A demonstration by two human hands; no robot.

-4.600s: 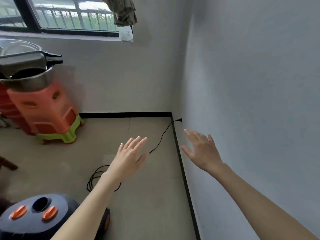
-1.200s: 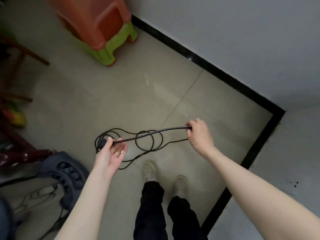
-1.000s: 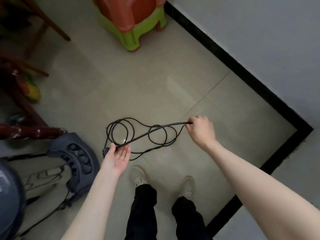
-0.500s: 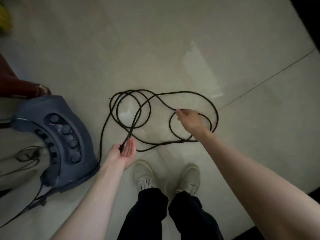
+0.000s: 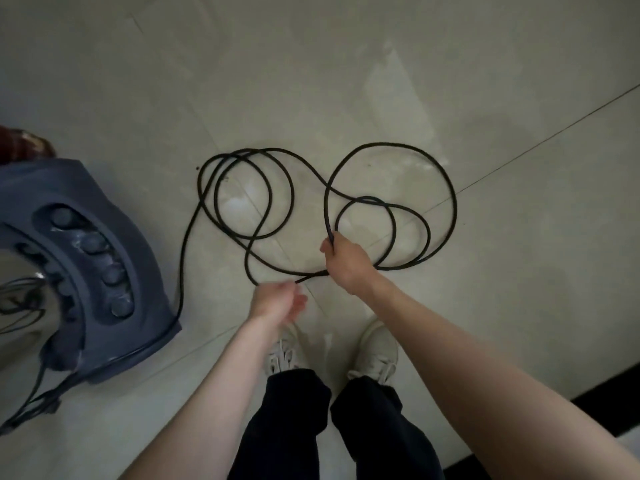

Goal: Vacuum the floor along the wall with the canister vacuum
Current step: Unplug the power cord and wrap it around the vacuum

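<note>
Risk: black cord [image 5: 391, 147] lies in crossing loops on the tile just ahead of the shoes [image 5: 375, 351]; pulling either end could cinch a knot or snag a foot.

Left hand [image 5: 277, 303] is nearest, fingers loosely curled around the cord's end; grip not fully visible. Right hand [image 5: 346, 261], farther out, clenches a strand. Vacuum canister [image 5: 93, 271] sits on the floor at left, cord running to its base.

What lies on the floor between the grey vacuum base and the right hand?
In the head view, loops of the black cord lie on the tiled floor between the vacuum base and the right hand, which grips that cord.
</note>
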